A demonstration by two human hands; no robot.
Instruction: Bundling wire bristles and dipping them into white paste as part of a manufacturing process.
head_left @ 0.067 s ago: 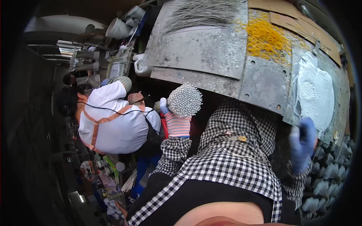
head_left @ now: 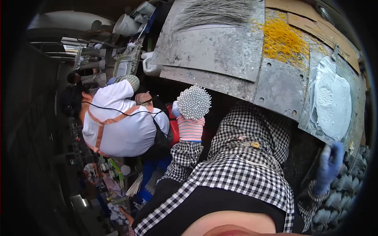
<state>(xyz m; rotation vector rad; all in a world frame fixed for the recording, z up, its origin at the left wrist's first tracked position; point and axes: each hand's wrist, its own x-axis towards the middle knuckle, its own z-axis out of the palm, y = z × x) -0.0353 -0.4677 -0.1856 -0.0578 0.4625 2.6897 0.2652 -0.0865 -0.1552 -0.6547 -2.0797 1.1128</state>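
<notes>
My left hand (head_left: pixel 176 110), in a pale glove below a striped cuff, grips a bundle of thin sticks (head_left: pixel 194 102). The bundle's round, white-dotted end faces up, hiding most of the fingers. At the right, my right hand (head_left: pixel 330 163) wears a blue glove and is raised beside the table's near right corner. Its thumb and fingers stand apart, and I see nothing held. Just beyond it, a thick patch of white paste (head_left: pixel 341 98) lies spread on a metal plate, its surface pitted with small dots.
Loose grey sticks (head_left: pixel 214 13) and a pile of yellow rubber bands (head_left: pixel 281 39) lie on the metal-topped table (head_left: pixel 208 55). Several grey fan-shaped bundles (head_left: pixel 346 183) stand below at right. A person in a white shirt (head_left: pixel 126 133) sits close at left, near a white jug (head_left: pixel 149 65).
My right hand has shifted right and lower in view, away from the paste plate's edge. The stick bundle in my left hand now turns its dotted end more squarely upward.
</notes>
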